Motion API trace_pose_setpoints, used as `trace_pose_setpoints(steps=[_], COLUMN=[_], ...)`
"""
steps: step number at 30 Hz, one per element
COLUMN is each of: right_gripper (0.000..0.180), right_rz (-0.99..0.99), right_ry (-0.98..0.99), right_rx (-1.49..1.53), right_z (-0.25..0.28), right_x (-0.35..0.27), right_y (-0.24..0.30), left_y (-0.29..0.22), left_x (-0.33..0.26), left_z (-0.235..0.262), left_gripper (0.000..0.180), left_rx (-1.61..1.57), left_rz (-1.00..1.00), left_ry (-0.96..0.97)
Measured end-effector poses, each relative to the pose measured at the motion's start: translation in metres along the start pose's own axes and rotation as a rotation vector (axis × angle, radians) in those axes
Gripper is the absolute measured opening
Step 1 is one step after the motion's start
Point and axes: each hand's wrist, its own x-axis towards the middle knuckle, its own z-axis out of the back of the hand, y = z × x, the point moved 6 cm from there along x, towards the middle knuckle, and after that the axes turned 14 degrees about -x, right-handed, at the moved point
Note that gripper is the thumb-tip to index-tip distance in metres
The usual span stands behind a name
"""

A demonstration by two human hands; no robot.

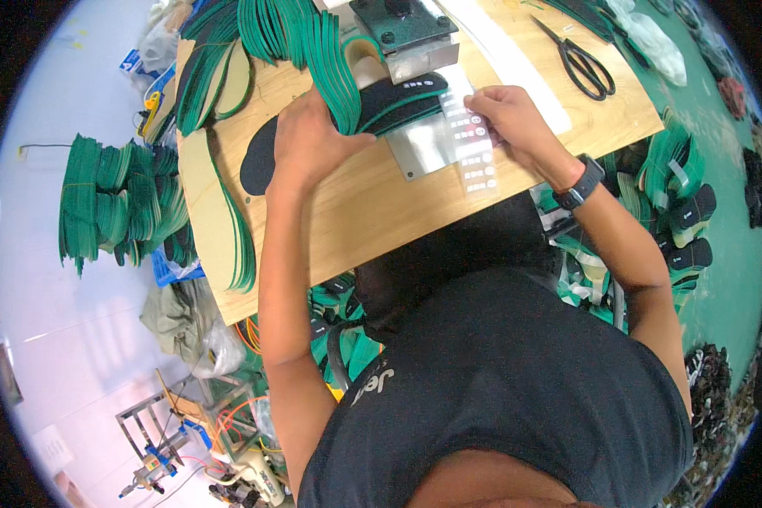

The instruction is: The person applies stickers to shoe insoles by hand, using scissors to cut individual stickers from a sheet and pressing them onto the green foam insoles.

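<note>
My left hand (306, 142) lies over a black insole (259, 157), gripping it with the thumb stretched toward the right. Part of that insole is hidden under the hand. Just right of it, a black insole part with a green edge (403, 107) reaches onto a shiny metal plate (423, 151), under the head of a press (411, 42). White print shows near its far tip. My right hand (516, 123) is closed in a pinch on a clear strip of white printed labels (474, 157), which hangs over the plate's right side.
Green-edged insole stacks (271, 30) crowd the table's far left, and more beige insoles (216, 220) line its left edge. Black scissors (580, 63) lie at the right beside a long white strip (538, 85). A green bundle (114, 203) hangs off the left side; insole bundles (690, 220) sit below right.
</note>
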Motion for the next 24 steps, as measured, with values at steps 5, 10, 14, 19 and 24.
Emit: trace_pose_setpoints(steps=[5,10,14,19,24], right_gripper=[0.017,0.017,0.02,0.023,0.027], right_rz=[-0.013,0.0,-0.037,-0.057,-0.028], right_ry=[0.0,0.023,0.135,0.164,0.238], right_rx=[0.252,0.348,0.213,-0.04,-0.339], right_z=[0.006,0.007,0.0,-0.014,-0.019], right_x=[-0.005,0.0,0.008,0.011,0.008], right_y=[-0.001,-0.009,-0.013,-0.001,0.021], left_y=[0.005,0.004,0.018,0.027,0.045], left_x=[0.001,-0.002,-0.008,-0.019,-0.028], left_z=[0.004,0.006,0.012,0.034,0.048], left_gripper=[0.055,0.043,0.035,0.027,0.023], left_rx=[0.034,-0.033,-0.284,-0.552,-0.661], left_rz=[-0.016,-0.031,0.116,0.188,0.044], left_ry=[0.008,0.018,-0.094,-0.292,-0.51])
